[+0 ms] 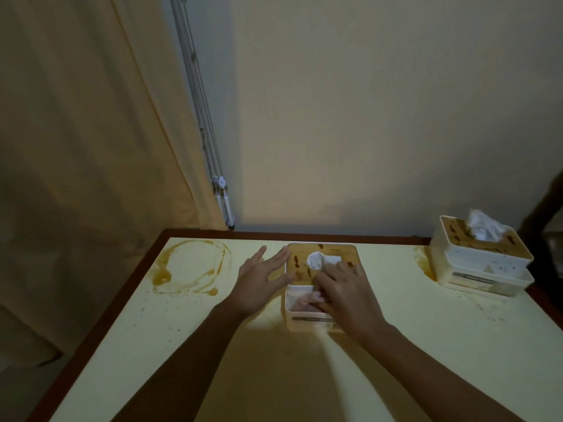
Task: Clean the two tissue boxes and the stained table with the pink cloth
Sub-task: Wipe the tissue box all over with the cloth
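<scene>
The left hand (259, 281), fingers straight, braces the tissue box (323, 260) at frame centre, probably against sliding. The right hand (347, 293) seems to press the pink cloth (304, 303) on it; its grip is unclear.

I take the middle tissue box (341, 252) as my mark: it sits on the table (426, 330) by the far edge. My left hand (262, 281) lies against its left side, and my right hand (344, 293) lies over its near top edge. A ring stain (161, 277) lies well to its left. The second tissue box (481, 263) stands far to its right, and a curtain (76, 147) hangs behind it, to the left.
</scene>
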